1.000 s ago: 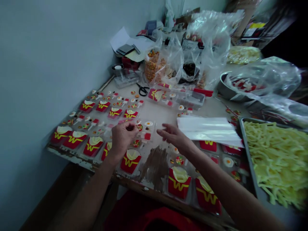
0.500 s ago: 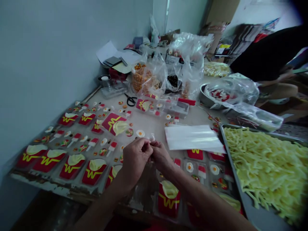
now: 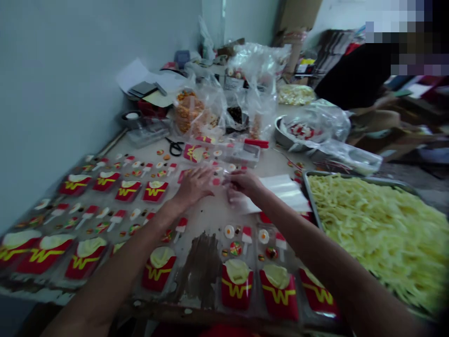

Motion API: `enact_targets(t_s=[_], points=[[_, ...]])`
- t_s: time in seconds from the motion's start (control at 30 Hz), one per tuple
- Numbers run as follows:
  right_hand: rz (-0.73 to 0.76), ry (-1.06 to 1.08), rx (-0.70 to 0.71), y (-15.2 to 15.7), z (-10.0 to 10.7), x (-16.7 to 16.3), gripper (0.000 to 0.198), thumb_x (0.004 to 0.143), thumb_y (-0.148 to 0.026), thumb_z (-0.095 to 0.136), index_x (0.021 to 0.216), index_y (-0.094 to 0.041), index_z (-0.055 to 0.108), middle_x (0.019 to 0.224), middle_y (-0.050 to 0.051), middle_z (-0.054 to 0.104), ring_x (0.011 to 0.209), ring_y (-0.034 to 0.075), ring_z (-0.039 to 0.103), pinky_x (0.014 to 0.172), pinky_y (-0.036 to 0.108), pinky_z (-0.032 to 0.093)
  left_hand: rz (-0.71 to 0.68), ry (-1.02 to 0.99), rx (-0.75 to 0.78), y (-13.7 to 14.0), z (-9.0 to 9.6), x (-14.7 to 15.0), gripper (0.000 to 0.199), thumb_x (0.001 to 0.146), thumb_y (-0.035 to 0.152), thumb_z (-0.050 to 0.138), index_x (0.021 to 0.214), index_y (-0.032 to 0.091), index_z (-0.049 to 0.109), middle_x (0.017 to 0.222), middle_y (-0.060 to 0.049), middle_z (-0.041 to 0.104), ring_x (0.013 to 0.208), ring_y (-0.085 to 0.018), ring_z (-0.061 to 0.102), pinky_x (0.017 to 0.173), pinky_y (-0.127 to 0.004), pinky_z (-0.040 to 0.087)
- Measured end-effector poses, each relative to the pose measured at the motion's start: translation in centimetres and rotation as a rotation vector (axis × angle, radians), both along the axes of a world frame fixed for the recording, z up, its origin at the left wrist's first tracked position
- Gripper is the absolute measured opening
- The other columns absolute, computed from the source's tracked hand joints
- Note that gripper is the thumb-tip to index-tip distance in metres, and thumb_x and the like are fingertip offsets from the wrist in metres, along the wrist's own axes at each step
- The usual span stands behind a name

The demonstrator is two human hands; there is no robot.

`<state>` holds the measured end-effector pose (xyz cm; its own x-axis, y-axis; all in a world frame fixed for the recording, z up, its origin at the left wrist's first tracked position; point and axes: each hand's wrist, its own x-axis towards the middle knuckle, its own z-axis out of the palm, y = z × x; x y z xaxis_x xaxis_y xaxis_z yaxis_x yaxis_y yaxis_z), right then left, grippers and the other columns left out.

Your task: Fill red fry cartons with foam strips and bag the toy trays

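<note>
My left hand (image 3: pixel 193 186) lies with fingers stretched out over a clear plastic bag (image 3: pixel 216 169) that holds small red and white pieces. My right hand (image 3: pixel 245 181) is closed, its fingertips pinching the near right end of this bag. Beside and partly behind my right forearm lies a stack of white sheets (image 3: pixel 289 189). Around my arms are rows of clear bags with red fries cartons (image 3: pixel 236 290) marked by a yellow zigzag, tiny fried eggs (image 3: pixel 229 231), and red-and-white popsicle pieces (image 3: pixel 246 238).
At the right stands a metal tray (image 3: pixel 310 206) heaped with pale yellow fries-like strips (image 3: pixel 379 234). Farther back are black scissors (image 3: pixel 175 147), bags of orange pieces (image 3: pixel 191 112), and a metal bowl (image 3: pixel 280 133) under plastic. A person in dark clothing (image 3: pixel 354 77) is at the far right.
Both hands have moved away from me and slightly apart; before, they were closed together over the bag's end. My left hand has opened. The view has shifted a little to the right.
</note>
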<state>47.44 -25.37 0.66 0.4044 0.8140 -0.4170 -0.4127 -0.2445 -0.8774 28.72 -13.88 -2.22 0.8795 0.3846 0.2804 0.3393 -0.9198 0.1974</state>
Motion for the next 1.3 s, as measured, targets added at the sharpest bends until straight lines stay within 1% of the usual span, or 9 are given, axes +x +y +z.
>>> enact_targets(t_s=[0.13, 0.33, 0.4, 0.53, 0.67, 0.8, 0.9, 1.13, 1.3], points=[[-0.124, -0.087, 0.004, -0.8, 2.4, 5.5, 0.019, 0.07, -0.006, 0.076, 0.082, -0.015, 0.063, 0.064, 0.001, 0.068, 0.051, 0.01, 0.061, 0.053, 0.021, 0.052, 0.082, -0.024, 0.015, 0.4, -0.7, 2.2, 0.071, 0.083, 0.044, 0.073, 0.147, 0.023, 0.048, 0.146, -0.017, 0.054, 0.136, -0.034, 0.047, 0.112, -0.047, 0.035], [-0.272, -0.429, 0.063, -12.2, 4.9, 13.0, 0.031, 0.071, -0.03, 0.083, 0.094, -0.013, 0.073, 0.079, 0.005, 0.074, 0.054, 0.007, 0.06, 0.051, 0.018, 0.046, -0.056, -0.151, 0.022, -5.8, 1.8, 9.0, 0.045, 0.091, 0.034, 0.065, 0.133, 0.018, 0.06, 0.137, -0.016, 0.058, 0.129, -0.03, 0.05, 0.11, -0.044, 0.036], [-0.342, -0.49, 0.092, -15.2, 5.3, 13.6, 0.033, 0.071, -0.035, 0.082, 0.095, -0.013, 0.074, 0.078, 0.005, 0.073, 0.054, 0.007, 0.058, 0.052, 0.018, 0.045, -0.154, -0.105, -0.067, -8.7, 2.8, 13.9, 0.034, 0.09, 0.036, 0.066, 0.117, 0.016, 0.069, 0.12, -0.015, 0.066, 0.118, -0.029, 0.056, 0.102, -0.04, 0.042], [-0.307, -0.576, 0.18, -18.8, 5.8, 12.7, 0.033, 0.074, -0.041, 0.08, 0.096, -0.017, 0.075, 0.078, 0.004, 0.073, 0.062, 0.011, 0.061, 0.058, 0.022, 0.047, -0.028, 0.08, -0.323, -11.4, 3.2, 23.1, 0.049, 0.061, 0.046, 0.087, 0.092, 0.011, 0.075, 0.096, -0.016, 0.072, 0.096, -0.03, 0.063, 0.084, -0.038, 0.047], [-0.231, -0.767, 0.101, -22.1, 5.2, 12.8, 0.032, 0.082, -0.045, 0.072, 0.1, -0.018, 0.075, 0.08, 0.005, 0.073, 0.068, 0.016, 0.064, 0.062, 0.028, 0.05, -0.018, 0.097, -0.396, -10.1, 2.7, 25.8, 0.014, 0.066, 0.026, 0.08, 0.073, 0.016, 0.075, 0.07, -0.006, 0.07, 0.068, -0.02, 0.061, 0.067, -0.032, 0.043], [-0.322, -1.256, 0.007, -22.1, 4.4, 14.5, 0.045, 0.085, -0.045, 0.069, 0.122, -0.02, 0.07, 0.11, 0.012, 0.071, 0.094, 0.026, 0.065, 0.077, 0.039, 0.052, -0.068, -0.022, -0.418, -9.1, 4.1, 24.1, 0.008, 0.072, 0.026, 0.076, 0.076, 0.018, 0.075, 0.075, -0.004, 0.072, 0.073, -0.018, 0.062, 0.069, -0.03, 0.042], [-0.231, -1.387, 0.117, -18.9, 5.0, 14.7, 0.067, 0.072, -0.041, 0.083, 0.132, -0.02, 0.063, 0.127, 0.014, 0.065, 0.115, 0.032, 0.058, 0.092, 0.047, 0.049, -0.115, -0.093, -0.458, -9.2, 6.8, 21.7, 0.016, 0.074, 0.031, 0.077, 0.079, 0.017, 0.072, 0.076, -0.002, 0.071, 0.072, -0.015, 0.061, 0.068, -0.028, 0.043], [0.125, -0.708, 0.682, -10.3, 11.3, 5.4, 0.014, 0.081, -0.033, 0.078, 0.088, -0.021, 0.075, 0.082, 0.002, 0.072, 0.076, 0.016, 0.066, 0.079, 0.035, 0.053, -0.228, -0.24, -0.6, -7.2, 16.4, 8.0, 0.042, 0.07, 0.033, 0.084, 0.101, 0.012, 0.066, 0.079, 0.001, 0.064, 0.071, -0.011, 0.058, 0.065, -0.025, 0.042], [0.461, -0.583, 0.818, -5.0, 14.3, -5.0, 0.018, 0.08, -0.038, 0.08, 0.086, -0.021, 0.075, 0.084, -0.001, 0.072, 0.08, 0.014, 0.066, 0.081, 0.032, 0.052, 0.26, -0.276, -0.585, -4.3, 20.0, -5.7, 0.018, 0.082, 0.028, 0.069, 0.085, 0.01, 0.073, 0.073, 0.0, 0.061, 0.077, -0.018, 0.065, 0.066, -0.027, 0.044]])
